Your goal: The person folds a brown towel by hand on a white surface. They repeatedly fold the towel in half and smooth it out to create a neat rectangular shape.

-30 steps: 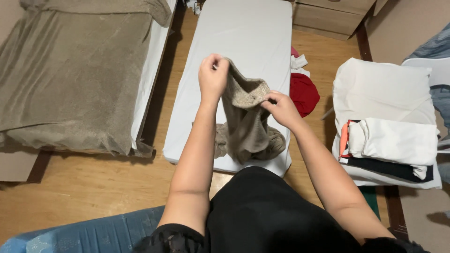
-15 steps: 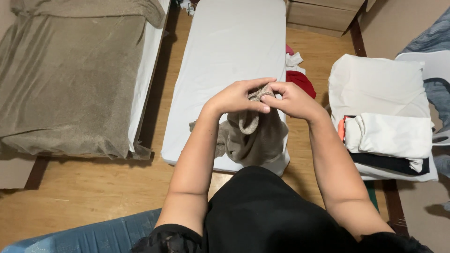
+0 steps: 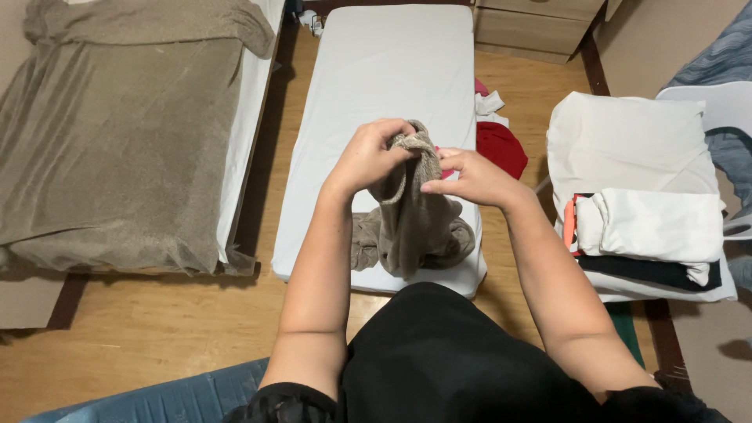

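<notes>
Both hands hold a grey-brown knitted garment (image 3: 415, 227) above the near end of a white mattress (image 3: 376, 86) on the floor. My left hand (image 3: 368, 157) grips the bunched top edge of the garment. My right hand (image 3: 470, 176) pinches the same top edge from the right, close to the left hand. The rest of the garment hangs down and piles on the mattress near its front edge.
A bed with a brown-grey blanket (image 3: 110, 141) lies at the left. Red clothing (image 3: 501, 145) sits on the wooden floor right of the mattress. Folded white and black clothes (image 3: 650, 235) rest on a white cushion (image 3: 627, 141) at the right. Wooden drawers (image 3: 533, 23) stand behind.
My hands, spread apart on the garment's top a second ago, have come together at its top edge, bunching it. The garment now hangs narrower.
</notes>
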